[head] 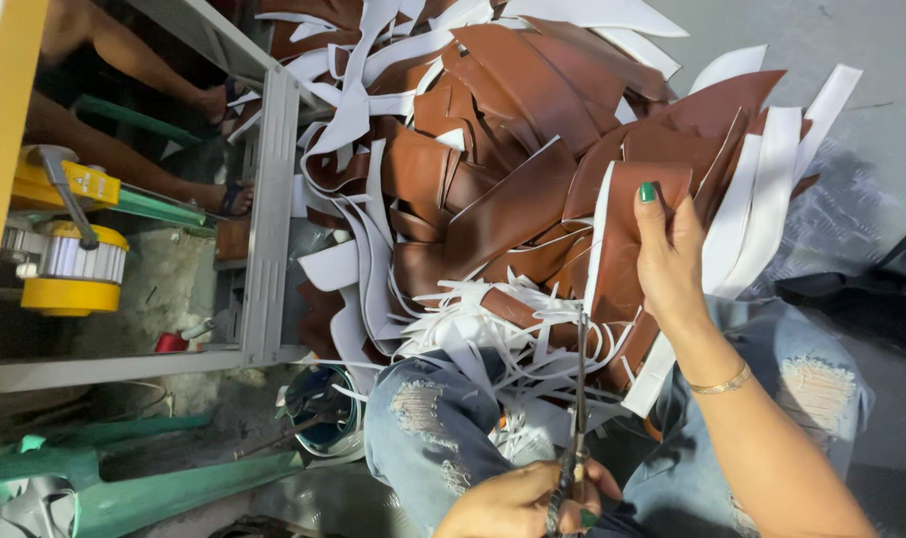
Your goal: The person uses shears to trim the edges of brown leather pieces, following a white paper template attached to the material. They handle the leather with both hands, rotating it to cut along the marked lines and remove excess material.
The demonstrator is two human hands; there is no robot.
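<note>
Where the two hands meet, the brown strip (624,254) is what both of them bear on. The right hand (672,254) is closed on its far end, thumb with a green nail pressed flat on the brown face, the other fingers hidden behind it. The strip runs long from that grip back toward the body, brown side up, with a white edge along the side facing the left hand.

The left hand (522,503) is low and close to the body, curled shut through the handles of the scissors (579,399). The blades point away from the body, nearly parallel to the strip's long axis, and lie at its near end along the white-edged side. How far the blades are parted I cannot tell; they read as one thin dark line.

So the strip lies ahead of the left hand and below the right, which has the firmer hold of it.

Beyond both hands: a heap of brown offcuts (493,130) mixed with white pieces. Thin white trimmings (473,324) lie just left of the blades, above the torn-jeans knee (423,418). Well off to the left is a grey metal frame (270,219).
</note>
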